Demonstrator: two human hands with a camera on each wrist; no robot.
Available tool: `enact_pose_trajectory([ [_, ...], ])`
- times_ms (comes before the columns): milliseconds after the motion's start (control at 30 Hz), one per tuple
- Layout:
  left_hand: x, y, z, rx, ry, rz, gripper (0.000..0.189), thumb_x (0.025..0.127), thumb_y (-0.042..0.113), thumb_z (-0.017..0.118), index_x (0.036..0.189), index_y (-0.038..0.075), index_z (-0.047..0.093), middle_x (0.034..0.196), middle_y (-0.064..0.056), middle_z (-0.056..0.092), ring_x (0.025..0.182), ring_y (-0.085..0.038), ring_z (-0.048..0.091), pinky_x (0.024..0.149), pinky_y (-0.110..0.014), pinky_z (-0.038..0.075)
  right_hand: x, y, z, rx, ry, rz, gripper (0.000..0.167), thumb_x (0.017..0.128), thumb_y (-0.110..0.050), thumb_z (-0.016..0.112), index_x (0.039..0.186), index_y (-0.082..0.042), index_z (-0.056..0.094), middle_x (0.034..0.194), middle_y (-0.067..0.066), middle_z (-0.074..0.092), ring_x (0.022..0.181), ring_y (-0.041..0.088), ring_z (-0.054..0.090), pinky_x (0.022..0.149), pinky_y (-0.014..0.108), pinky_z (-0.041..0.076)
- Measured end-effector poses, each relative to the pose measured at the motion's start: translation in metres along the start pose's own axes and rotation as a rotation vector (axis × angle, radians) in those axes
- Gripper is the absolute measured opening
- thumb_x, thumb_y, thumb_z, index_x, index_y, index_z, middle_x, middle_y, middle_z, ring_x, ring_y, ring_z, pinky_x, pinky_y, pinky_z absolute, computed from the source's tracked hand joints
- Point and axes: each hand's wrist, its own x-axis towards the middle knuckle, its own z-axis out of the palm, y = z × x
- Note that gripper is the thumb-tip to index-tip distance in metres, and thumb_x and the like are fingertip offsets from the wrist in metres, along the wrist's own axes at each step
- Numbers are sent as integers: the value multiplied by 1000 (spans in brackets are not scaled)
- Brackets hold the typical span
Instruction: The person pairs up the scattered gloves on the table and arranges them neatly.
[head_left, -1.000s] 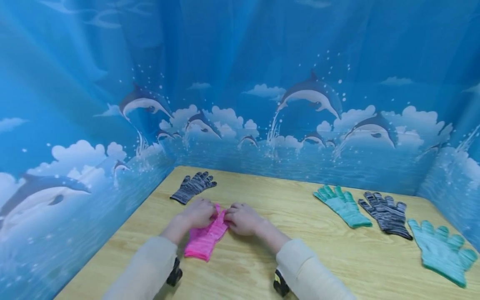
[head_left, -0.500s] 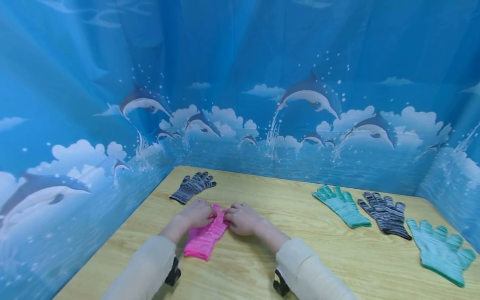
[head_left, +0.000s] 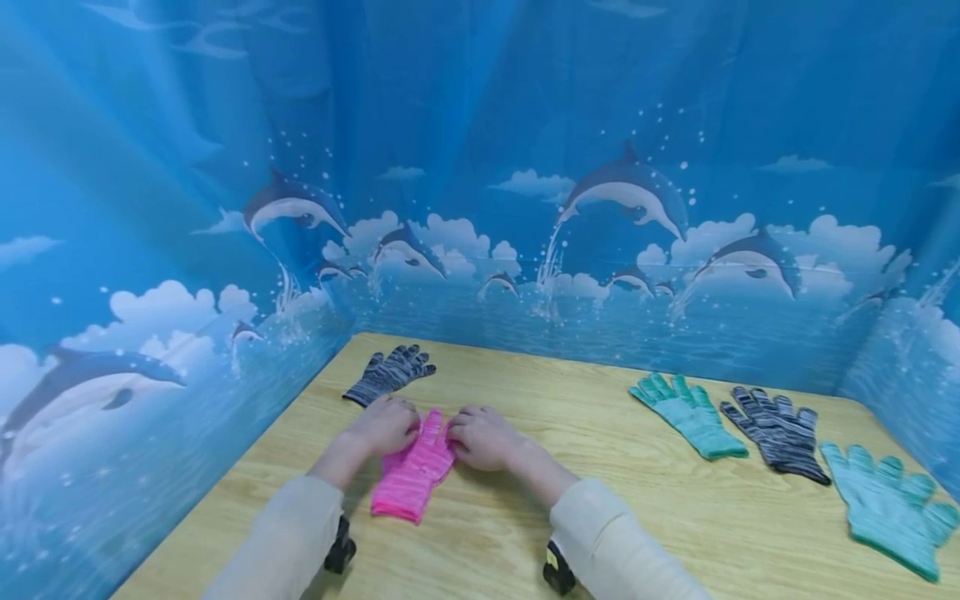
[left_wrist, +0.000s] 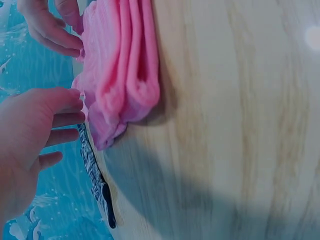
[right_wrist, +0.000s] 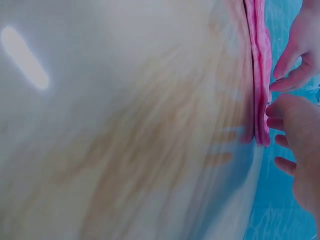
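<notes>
Pink knitted gloves (head_left: pixel 412 479) lie flat on the table, one over the other, cuffs toward me and fingers pointing away. Layered pink edges of the gloves (left_wrist: pixel 125 65) show in the left wrist view. My left hand (head_left: pixel 384 425) is at their left side, its fingers loosely bent and fingertips right at the fabric. On the opposite side, my right hand (head_left: pixel 483 437) pinches the edge near the glove fingers. From the right wrist, my right hand (right_wrist: pixel 300 130) has thumb and index fingertip together at the pink edge. Part of the left side lies hidden behind my left hand.
A black-and-grey glove (head_left: pixel 388 373) lies beyond my left hand. At the right are a green glove (head_left: pixel 693 417), another black-and-grey glove (head_left: pixel 780 433) and a second green glove (head_left: pixel 888 504). A blue dolphin-print curtain (head_left: pixel 480 208) borders the wooden table (head_left: pixel 555 383).
My left hand has drawn back to the left, uncovering more of the pink glove fingers. My right hand stays in about the same place. The other gloves lie as before.
</notes>
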Motion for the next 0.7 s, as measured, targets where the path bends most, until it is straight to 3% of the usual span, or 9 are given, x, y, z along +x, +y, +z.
enact_pose_trajectory([
  [167, -5, -2, -1, -4, -10, -8, 14, 86, 23, 62, 76, 13, 66, 89, -7, 65, 92, -27, 58, 93, -50, 37, 7, -8, -3, -20, -1, -3, 28, 91, -28, 53, 116, -20, 64, 120, -4, 59, 115, 18, 49, 92, 34, 40],
  [333, -8, 0, -2, -24, -33, -19, 13, 87, 21, 62, 90, 10, 68, 103, -12, 64, 104, -31, 55, 98, -54, 31, 11, -15, -2, -47, -37, -10, 33, 92, -31, 51, 123, -21, 60, 127, -4, 55, 119, 18, 46, 95, 35, 39],
  [467, -8, 1, -2, 6, -23, 15, 16, 86, 18, 62, 98, 10, 68, 110, -10, 63, 107, -29, 54, 97, -48, 34, 10, -18, -1, -23, -61, 0, 35, 93, -32, 51, 125, -21, 58, 130, -4, 53, 120, 18, 45, 95, 35, 38],
  [700, -6, 2, -2, 81, -73, 8, 11, 86, 18, 61, 91, 14, 69, 98, -3, 66, 97, -23, 57, 94, -43, 36, 9, -17, 0, -13, -65, -9, 35, 93, -31, 51, 125, -21, 58, 130, -2, 53, 122, 20, 44, 98, 37, 36],
])
